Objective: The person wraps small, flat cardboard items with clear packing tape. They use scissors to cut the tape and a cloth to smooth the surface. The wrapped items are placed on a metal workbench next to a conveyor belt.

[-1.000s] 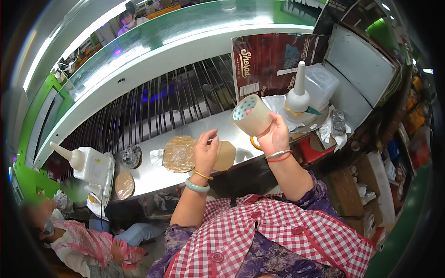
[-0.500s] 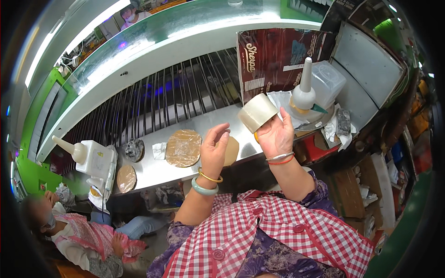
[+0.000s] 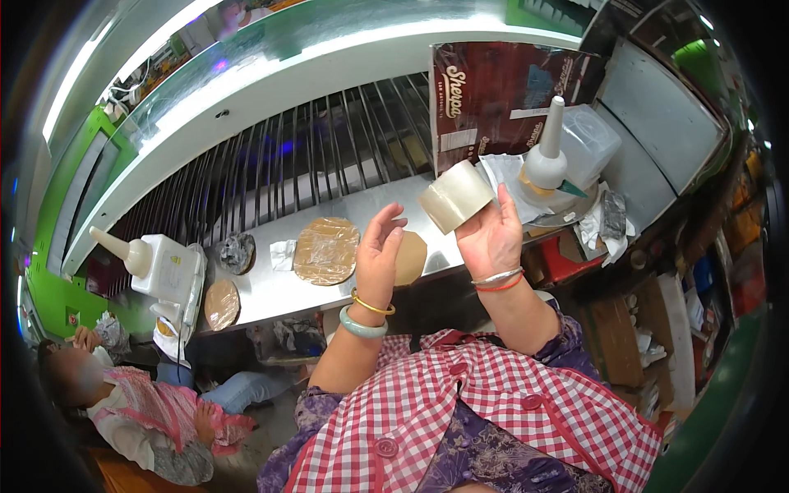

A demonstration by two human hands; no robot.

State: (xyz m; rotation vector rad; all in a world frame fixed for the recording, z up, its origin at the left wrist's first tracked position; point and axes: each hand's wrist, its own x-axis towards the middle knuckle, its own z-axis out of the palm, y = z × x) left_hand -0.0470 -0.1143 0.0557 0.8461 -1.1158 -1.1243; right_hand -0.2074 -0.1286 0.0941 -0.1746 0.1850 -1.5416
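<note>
A wide roll of clear packing tape (image 3: 457, 197) rests in my right hand (image 3: 491, 238), whose palm faces up; some of its fingers are hidden behind the roll. To the left of it, my left hand (image 3: 380, 253) is raised above the metal ledge (image 3: 275, 304) with its fingers curved and apart, and nothing shows in it. A tan board piece (image 3: 410, 258) lies beside and partly behind the left hand. Just left of that hand sits a round brown disc (image 3: 327, 251) with shiny clear film or tape across it.
White long-nozzled bottles stand at right (image 3: 544, 168) and left (image 3: 156, 264). A smaller brown disc (image 3: 222, 304), dark crumpled lump (image 3: 237, 253) and folded white paper (image 3: 283, 255) lie leftward. Behind are a dark bar rack (image 3: 279, 164) and maroon carton (image 3: 493, 103). A person (image 3: 148, 403) sits lower left.
The view has shifted slightly. My right hand still holds the tape roll, and the left hand's fingers have moved a little, looking somewhat more spread.
</note>
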